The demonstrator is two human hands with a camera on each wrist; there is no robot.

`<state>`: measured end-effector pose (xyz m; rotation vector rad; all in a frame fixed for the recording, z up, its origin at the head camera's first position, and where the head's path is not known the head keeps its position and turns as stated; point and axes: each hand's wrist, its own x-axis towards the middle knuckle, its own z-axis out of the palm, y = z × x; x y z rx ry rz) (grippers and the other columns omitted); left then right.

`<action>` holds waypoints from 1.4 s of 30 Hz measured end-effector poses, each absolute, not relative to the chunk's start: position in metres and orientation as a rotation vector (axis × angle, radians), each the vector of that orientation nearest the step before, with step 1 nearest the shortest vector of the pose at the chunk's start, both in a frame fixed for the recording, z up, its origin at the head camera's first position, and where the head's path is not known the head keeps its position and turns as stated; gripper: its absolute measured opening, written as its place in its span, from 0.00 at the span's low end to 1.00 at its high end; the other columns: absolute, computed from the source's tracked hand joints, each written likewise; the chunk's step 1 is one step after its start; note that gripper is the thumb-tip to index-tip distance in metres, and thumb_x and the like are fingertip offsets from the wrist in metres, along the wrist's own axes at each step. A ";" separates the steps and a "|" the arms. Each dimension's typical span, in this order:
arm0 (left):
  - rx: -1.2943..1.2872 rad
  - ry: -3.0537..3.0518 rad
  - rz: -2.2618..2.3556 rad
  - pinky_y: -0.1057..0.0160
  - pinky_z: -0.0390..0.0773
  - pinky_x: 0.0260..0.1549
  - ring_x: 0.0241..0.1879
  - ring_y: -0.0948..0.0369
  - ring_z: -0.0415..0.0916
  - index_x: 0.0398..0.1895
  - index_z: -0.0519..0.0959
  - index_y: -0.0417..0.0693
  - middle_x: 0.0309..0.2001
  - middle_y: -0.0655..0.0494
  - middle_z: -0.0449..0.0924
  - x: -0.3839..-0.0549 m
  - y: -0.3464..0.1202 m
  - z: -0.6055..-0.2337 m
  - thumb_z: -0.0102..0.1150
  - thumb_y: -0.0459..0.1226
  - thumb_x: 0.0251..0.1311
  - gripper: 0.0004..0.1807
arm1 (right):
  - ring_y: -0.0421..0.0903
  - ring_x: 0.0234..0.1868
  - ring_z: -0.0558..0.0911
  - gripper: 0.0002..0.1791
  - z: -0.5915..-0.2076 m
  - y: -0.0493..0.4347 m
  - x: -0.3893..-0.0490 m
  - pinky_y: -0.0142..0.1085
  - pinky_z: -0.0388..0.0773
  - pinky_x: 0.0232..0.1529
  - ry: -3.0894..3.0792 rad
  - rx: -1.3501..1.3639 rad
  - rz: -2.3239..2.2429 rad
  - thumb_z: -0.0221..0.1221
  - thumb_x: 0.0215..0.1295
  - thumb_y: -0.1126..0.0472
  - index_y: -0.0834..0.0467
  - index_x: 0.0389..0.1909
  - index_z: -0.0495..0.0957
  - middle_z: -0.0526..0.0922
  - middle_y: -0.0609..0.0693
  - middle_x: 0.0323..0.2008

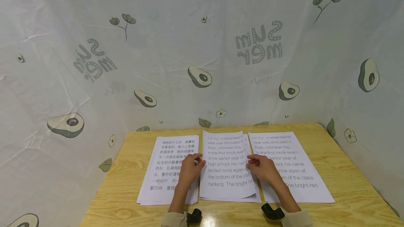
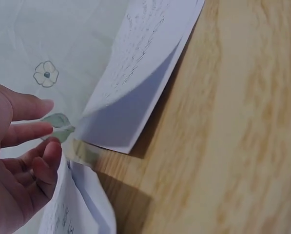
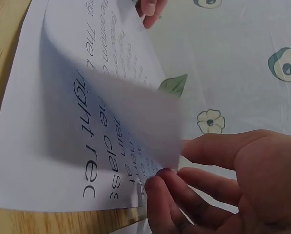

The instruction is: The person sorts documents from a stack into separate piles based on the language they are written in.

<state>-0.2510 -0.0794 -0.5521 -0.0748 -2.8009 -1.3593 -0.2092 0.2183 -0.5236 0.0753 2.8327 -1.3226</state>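
Note:
Three piles of printed paper lie side by side on the table. My right hand [image 1: 264, 168] pinches the right edge of the top sheet [image 1: 222, 165] of the middle pile, which has English text. That edge is lifted and curls over the page below, which carries the same text in the right wrist view. Beside the sheet's left edge is my left hand [image 1: 190, 168], above the pile with Chinese text [image 1: 164, 171]. Its thumb and fingers [image 2: 35, 127] are apart with nothing between them. Partly under my right forearm lies the right pile [image 1: 296, 171], also in English.
The wooden table [image 1: 341, 164] reaches past the piles on both sides. Behind it hangs a pale cloth [image 1: 176, 45] printed with avocados, leaves and flowers. Black curved pieces [image 1: 272, 212] sit at both wrists.

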 end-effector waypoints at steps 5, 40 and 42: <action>-0.091 -2.777 -1.402 0.64 0.82 0.39 0.40 0.62 0.81 0.61 0.86 0.46 0.45 0.54 0.86 -0.248 -0.078 -0.551 0.72 0.40 0.67 0.20 | 0.51 0.45 0.90 0.27 -0.523 0.216 -0.208 0.35 0.85 0.35 2.755 0.117 -1.435 0.66 0.68 0.65 0.70 0.66 0.79 0.88 0.61 0.50; -0.081 -2.680 -1.474 0.67 0.83 0.35 0.36 0.63 0.83 0.64 0.84 0.43 0.44 0.51 0.87 -0.251 -0.083 -0.543 0.73 0.29 0.62 0.26 | 0.54 0.50 0.89 0.28 -0.521 0.227 -0.210 0.39 0.88 0.39 2.730 0.131 -1.566 0.65 0.68 0.69 0.68 0.69 0.77 0.85 0.65 0.55; -0.076 -2.676 -1.480 0.67 0.83 0.35 0.36 0.62 0.83 0.64 0.84 0.43 0.44 0.51 0.87 -0.251 -0.082 -0.544 0.73 0.29 0.61 0.26 | 0.54 0.50 0.89 0.28 -0.521 0.227 -0.210 0.39 0.88 0.39 2.728 0.128 -1.565 0.65 0.68 0.69 0.68 0.69 0.77 0.85 0.66 0.55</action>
